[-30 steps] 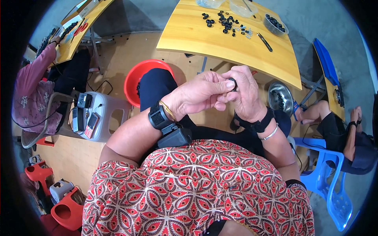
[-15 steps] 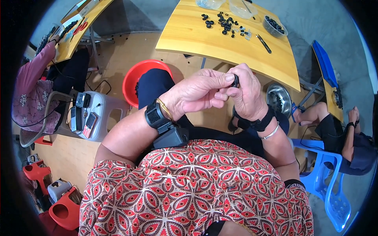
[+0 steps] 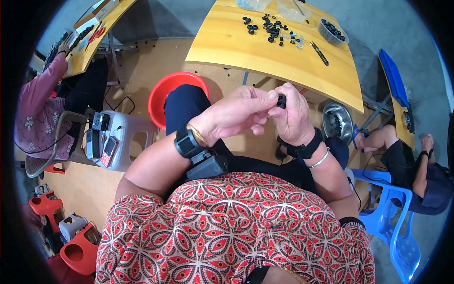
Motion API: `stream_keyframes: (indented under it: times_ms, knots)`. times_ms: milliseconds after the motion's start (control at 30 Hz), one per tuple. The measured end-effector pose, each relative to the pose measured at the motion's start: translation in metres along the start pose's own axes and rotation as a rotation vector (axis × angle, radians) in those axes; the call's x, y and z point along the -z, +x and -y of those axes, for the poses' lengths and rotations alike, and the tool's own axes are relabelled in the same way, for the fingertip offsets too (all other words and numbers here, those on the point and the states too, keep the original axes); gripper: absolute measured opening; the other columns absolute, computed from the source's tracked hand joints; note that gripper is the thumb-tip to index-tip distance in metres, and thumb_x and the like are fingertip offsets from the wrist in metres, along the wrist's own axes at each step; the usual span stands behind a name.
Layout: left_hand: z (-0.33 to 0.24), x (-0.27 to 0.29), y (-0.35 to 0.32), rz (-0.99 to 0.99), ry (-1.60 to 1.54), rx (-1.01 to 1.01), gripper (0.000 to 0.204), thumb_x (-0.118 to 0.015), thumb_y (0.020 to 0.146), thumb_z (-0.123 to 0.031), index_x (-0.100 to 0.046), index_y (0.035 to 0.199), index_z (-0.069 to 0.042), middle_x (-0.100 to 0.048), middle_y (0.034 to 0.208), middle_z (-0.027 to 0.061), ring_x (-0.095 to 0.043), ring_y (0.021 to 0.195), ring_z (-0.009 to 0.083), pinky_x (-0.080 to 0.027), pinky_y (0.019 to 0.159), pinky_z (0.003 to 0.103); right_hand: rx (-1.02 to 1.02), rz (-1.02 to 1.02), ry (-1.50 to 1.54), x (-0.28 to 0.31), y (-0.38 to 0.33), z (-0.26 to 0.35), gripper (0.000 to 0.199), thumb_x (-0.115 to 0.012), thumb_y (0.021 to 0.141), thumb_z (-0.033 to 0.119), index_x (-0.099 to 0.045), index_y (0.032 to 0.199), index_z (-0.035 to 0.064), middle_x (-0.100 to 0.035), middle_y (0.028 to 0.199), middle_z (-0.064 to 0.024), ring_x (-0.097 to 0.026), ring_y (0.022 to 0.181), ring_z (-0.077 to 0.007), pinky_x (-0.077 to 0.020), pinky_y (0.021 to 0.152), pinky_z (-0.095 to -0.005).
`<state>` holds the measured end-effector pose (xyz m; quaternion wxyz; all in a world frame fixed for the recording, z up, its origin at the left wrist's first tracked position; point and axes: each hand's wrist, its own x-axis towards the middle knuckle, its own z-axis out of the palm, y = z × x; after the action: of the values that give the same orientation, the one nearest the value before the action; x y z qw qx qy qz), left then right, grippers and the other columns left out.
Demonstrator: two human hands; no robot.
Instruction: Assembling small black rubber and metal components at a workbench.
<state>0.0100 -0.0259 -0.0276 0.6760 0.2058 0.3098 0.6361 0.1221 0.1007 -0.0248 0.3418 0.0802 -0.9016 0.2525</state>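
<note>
Both my hands meet in front of my chest, short of the table's near edge. A small black round part (image 3: 282, 101), perhaps plastic or rubber, sits between them. My right hand (image 3: 294, 116) is closed, gripping the part between thumb and curled fingers. The thumb tip of my left hand (image 3: 240, 112) presses against the part's left side, its other fingers curled below. On the yellow wooden table (image 3: 227, 40) beyond lies a scatter of similar black parts (image 3: 273, 32), with small clear pieces (image 3: 299, 41) beside them.
A black pen-like tool (image 3: 319, 53) and a tub of black parts (image 3: 333, 31) are on the table's right. Below stand a red basin (image 3: 156, 102) and a metal bowl (image 3: 347, 125). A grey stool (image 3: 125, 146) and a seated person (image 3: 40, 113) are at left; a blue chair (image 3: 388, 215) is at right.
My hands have lowered slightly, and the black part has turned so more of its face shows. The rest of the view has shifted a little.
</note>
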Motion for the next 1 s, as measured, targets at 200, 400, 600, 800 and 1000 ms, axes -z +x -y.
stream_keyframes:
  times_ms: [200,400,600,800,1000]
  knots:
    - [-0.001,-0.018,0.003,-0.048,0.504,-0.419,0.1,-0.081,0.057,-0.024,-0.021,0.135,-0.007,-0.04,0.126,0.0124,-0.043,0.113,0.0191,-0.038,0.093,0.033,-0.027,0.0,0.014,0.003,0.004,0.016,0.041,-0.052,0.083,0.042,-0.044,0.091,0.0024,-0.051,0.076,-0.0136,-0.054,0.063,-0.03,-0.0423,0.054,-0.0364]
    - [0.006,-0.035,0.016,-0.028,0.86,-0.723,0.059,-0.08,0.056,-0.025,-0.049,0.102,-0.003,-0.055,0.093,0.0065,-0.053,0.088,0.014,-0.042,0.08,0.028,0.068,-0.131,-0.097,-0.002,-0.002,0.019,0.035,-0.057,0.081,0.036,-0.045,0.088,0.004,-0.052,0.076,-0.0101,-0.054,0.065,-0.0276,-0.0425,0.057,-0.0373]
    - [0.012,-0.039,0.026,-0.084,0.864,-0.878,0.045,-0.078,0.059,-0.024,-0.053,0.09,-0.003,-0.057,0.081,0.006,-0.055,0.077,0.0135,-0.045,0.071,0.026,-0.006,-0.101,-0.048,0.001,-0.006,0.019,0.034,-0.056,0.081,0.036,-0.045,0.088,0.0041,-0.051,0.075,-0.0102,-0.054,0.065,-0.0279,-0.0424,0.057,-0.0371]
    - [0.007,-0.042,0.034,-0.076,0.837,-0.832,0.041,-0.077,0.059,-0.022,-0.054,0.085,-0.002,-0.058,0.077,0.0058,-0.056,0.075,0.0131,-0.045,0.071,0.027,-0.083,-0.097,-0.001,0.005,-0.009,0.012,0.033,-0.055,0.082,0.035,-0.044,0.088,0.0042,-0.051,0.075,-0.0104,-0.054,0.065,-0.0281,-0.0424,0.057,-0.037]
    - [-0.001,-0.035,0.049,-0.013,0.851,-0.697,0.053,-0.074,0.064,-0.022,-0.049,0.106,-0.002,-0.054,0.095,0.0073,-0.053,0.09,0.0152,-0.044,0.079,0.028,-0.115,-0.123,0.008,0.014,0.002,-0.006,0.033,-0.055,0.082,0.035,-0.044,0.088,0.0042,-0.051,0.074,-0.0105,-0.054,0.065,-0.0284,-0.0423,0.057,-0.0368]
